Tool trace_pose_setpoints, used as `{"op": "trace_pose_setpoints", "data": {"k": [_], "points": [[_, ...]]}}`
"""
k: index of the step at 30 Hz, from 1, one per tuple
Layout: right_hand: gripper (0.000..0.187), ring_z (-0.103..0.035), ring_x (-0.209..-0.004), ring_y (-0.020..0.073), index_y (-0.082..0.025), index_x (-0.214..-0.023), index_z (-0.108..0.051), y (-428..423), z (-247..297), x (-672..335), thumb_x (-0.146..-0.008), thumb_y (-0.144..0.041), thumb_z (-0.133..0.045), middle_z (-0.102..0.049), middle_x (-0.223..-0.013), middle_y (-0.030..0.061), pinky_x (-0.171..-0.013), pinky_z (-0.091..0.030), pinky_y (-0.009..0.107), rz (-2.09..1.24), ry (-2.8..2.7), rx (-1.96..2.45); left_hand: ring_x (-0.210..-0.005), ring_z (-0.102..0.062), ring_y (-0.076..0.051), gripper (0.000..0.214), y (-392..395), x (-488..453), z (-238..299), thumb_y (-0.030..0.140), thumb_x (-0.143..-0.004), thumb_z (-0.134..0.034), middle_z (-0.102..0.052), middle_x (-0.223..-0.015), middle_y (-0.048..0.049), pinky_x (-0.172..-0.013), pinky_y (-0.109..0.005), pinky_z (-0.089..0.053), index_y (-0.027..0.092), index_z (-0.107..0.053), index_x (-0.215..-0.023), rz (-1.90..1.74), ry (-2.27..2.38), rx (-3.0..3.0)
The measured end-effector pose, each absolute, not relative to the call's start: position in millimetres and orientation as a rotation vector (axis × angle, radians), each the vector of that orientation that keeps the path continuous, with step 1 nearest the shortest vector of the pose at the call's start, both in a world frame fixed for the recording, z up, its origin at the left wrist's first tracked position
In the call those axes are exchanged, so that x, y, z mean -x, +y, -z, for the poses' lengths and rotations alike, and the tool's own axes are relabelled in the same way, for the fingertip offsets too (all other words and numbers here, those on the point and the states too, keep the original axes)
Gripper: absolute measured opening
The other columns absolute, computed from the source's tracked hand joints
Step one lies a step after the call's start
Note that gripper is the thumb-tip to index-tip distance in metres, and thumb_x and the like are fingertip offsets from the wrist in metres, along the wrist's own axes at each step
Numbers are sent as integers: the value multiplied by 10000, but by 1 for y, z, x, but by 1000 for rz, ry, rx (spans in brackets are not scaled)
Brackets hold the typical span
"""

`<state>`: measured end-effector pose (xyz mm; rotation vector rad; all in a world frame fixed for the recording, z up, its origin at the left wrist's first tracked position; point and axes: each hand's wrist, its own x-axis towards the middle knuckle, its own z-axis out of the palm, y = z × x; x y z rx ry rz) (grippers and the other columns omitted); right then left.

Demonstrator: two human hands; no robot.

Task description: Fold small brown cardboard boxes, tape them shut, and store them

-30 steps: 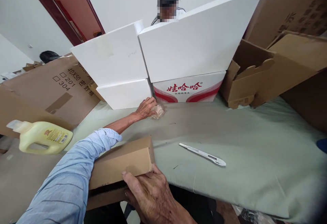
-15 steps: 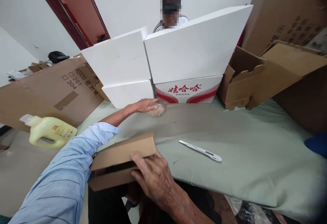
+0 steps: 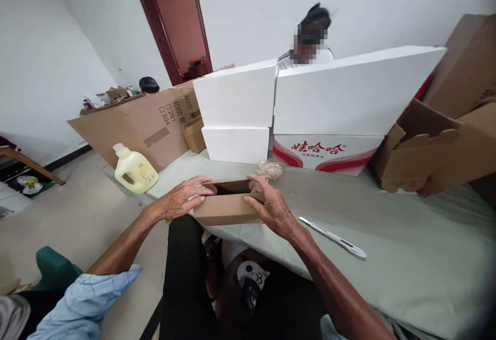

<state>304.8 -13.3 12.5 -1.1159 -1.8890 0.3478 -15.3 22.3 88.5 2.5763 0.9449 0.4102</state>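
Observation:
A small brown cardboard box (image 3: 228,210) is at the table's near edge, its open top showing a dark inside. My left hand (image 3: 186,196) grips its left end, fingers at the rim. At the right end, my right hand (image 3: 271,205) pinches the wall between thumb and fingers. Just behind the box lies a crumpled clear plastic bundle (image 3: 270,169), touched by neither hand; its contents are hard to make out. A white craft knife (image 3: 332,237) rests on the green cloth to the right of my right hand.
White boxes (image 3: 236,102) stand stacked along the back, one printed red (image 3: 329,151). A yellow jug (image 3: 135,169) stands left beside a large cardboard sheet (image 3: 135,118). Open brown cartons (image 3: 422,143) are at the right. A person (image 3: 310,35) sits behind the white boxes.
My left hand has left the plastic bundle and come back to the box's left end. The box has turned level, opening upward. The camera view has swung left.

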Motion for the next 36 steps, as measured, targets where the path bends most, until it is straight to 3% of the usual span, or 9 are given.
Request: {"op": "trace_pose_setpoints", "data": {"k": [4,6,9,12,16,19,25,32,36], "points": [[421,-720,-986,240,-233,-1446,-604,-8,-17,-304,-1029,-294,-609,-764,-1121,73,-862,-575,373,-371,-1962,1032,-1465,-559,-348,598,30,19,-73,326,-1007,-599,-544,-1607,-114,-1235,-484,-461,331,-584,-1605,-279,984,-2615],[336,-723,-1005,242,-235,-1361,-652,-9,-19,-306,-1034,-299,-608,-767,-1137,81,-880,-576,377,-332,-2016,986,-1369,-611,-360,744,38,15,-72,373,-899,-747,-587,-1507,-107,-1152,-446,-511,352,-564,-1619,-182,958,-2636],[132,-713,-936,224,-229,-1090,-697,-16,-24,-312,-1061,-290,-584,-757,-1007,65,-850,-560,356,-253,-2122,946,-1263,-648,-375,1013,50,11,-71,475,-639,-975,-617,-1409,-94,-1039,-388,-547,352,-605,-1574,-87,870,-2659],[170,-665,-874,210,-226,-941,-638,-24,-29,-316,-1086,-262,-556,-712,-907,49,-802,-526,340,-165,-2211,912,-1261,-649,-373,1154,57,13,-71,546,-485,-1050,-598,-1430,-90,-1008,-356,-547,339,-620,-1536,-90,798,-2680],[161,-650,-970,221,-227,-991,-597,-33,-34,-319,-1114,-218,-495,-728,-1042,87,-831,-522,349,-128,-2340,866,-1316,-631,-384,1125,54,25,-72,535,-512,-1057,-530,-1544,-114,-1022,-362,-544,339,-599,-1521,-143,751,-2678],[164,-635,-928,209,-230,-988,-584,-33,-38,-321,-1122,-208,-491,-690,-963,54,-776,-481,316,-98,-2480,925,-1342,-618,-384,1073,47,33,-71,505,-584,-1043,-481,-1594,-135,-1030,-375,-540,338,-562,-1528,-137,753,-2667],[251,-553,-795,187,-242,-867,-494,-22,-41,-320,-1116,-217,-505,-608,-892,23,-723,-410,306,-4,-2484,913,-1301,-603,-363,904,42,34,-64,529,-637,-1025,-525,-1473,-134,-1053,-406,-531,290,-606,-1402,-359,769,-2624],[237,-546,-845,200,-242,-906,-511,-13,-45,-327,-1093,-371,-576,-597,-955,41,-744,-432,326,-174,-2249,975,-1251,-578,-321,872,46,36,-37,584,-646,-996,-531,-1424,-119,-936,-409,-587,273,-544,-1324,-721,823,-2417],[372,-506,-807,192,-241,-913,-538,-5,-48,-339,-988,-552,-728,-573,-903,13,-715,-408,324,-321,-2115,1039,-1220,-593,-306,1023,47,33,-22,583,-548,-1041,-547,-1358,-87,-1015,-476,-584,282,-477,-1348,-813,830,-2308]]}}
